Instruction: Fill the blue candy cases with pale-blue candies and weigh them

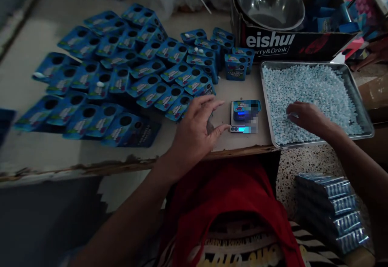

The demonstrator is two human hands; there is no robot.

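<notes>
My left hand [197, 125] is beside a small digital scale [235, 119], thumb and fingers spread apart with nothing between them. On the scale sits a blue candy box [241, 107]; part of the scale and box is blurred by pixels. My right hand [311, 117] reaches into a metal tray [374, 131] full of small pale blue and white candies [315, 85]. Its fingertips are pinched together at the candies' surface, with something pale between them. Many blue candy boxes [151, 93] with round dark openings stand in rows to the left.
Behind the tray, a dark printed carton [291, 44] holds a steel bowl [269, 4] and blue packages. A few loose white candies [198, 50] lie on box tops. The worn table edge [121, 166] runs along the front. Stacked shiny blue packs [339, 202] stand below, at right.
</notes>
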